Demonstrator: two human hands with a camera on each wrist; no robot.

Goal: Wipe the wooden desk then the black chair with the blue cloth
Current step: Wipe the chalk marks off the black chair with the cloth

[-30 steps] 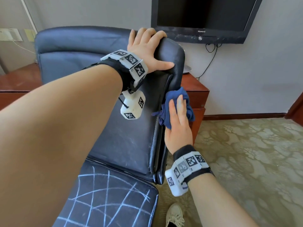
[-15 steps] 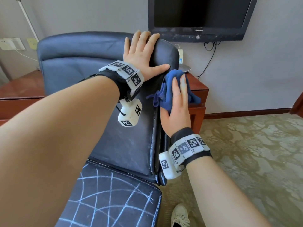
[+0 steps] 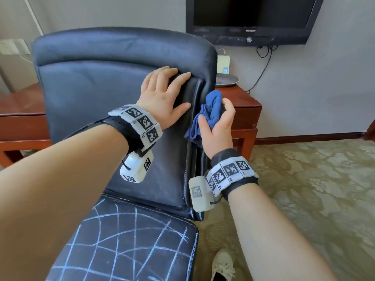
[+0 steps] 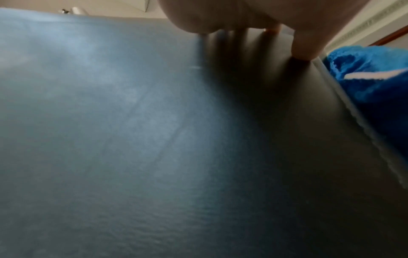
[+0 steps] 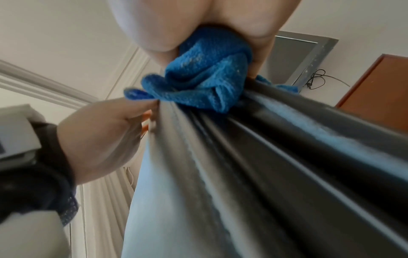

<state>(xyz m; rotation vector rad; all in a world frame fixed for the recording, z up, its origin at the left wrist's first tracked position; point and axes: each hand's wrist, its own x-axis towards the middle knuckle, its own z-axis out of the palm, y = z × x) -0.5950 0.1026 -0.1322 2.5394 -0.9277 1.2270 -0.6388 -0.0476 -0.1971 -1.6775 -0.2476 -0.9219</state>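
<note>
The black chair [image 3: 101, 102] fills the left and centre of the head view, its backrest facing the camera and its seat, marked with pale chalk-like lines, at the bottom. The left hand [image 3: 162, 96] lies flat on the front of the backrest near its right edge, fingers spread and straight, thumb pointing toward the seam; the left wrist view shows the fingertips [image 4: 302, 50] pressing on the leather. Just right of it, the right hand [image 3: 218, 126] has its fingers and thumb curled round the bunched blue cloth [image 3: 212, 107] and presses it against the side edge of the backrest, about halfway up. In the right wrist view the blue cloth [image 5: 205, 78] sits wadded between palm and chair edge, touching the ridged side panel. Behind the chair, the wooden bench [image 3: 245, 106] runs along the wall, a round dish [image 3: 227, 80] on it at centre right. A dark television [image 3: 251, 19] hangs at upper right.
</note>
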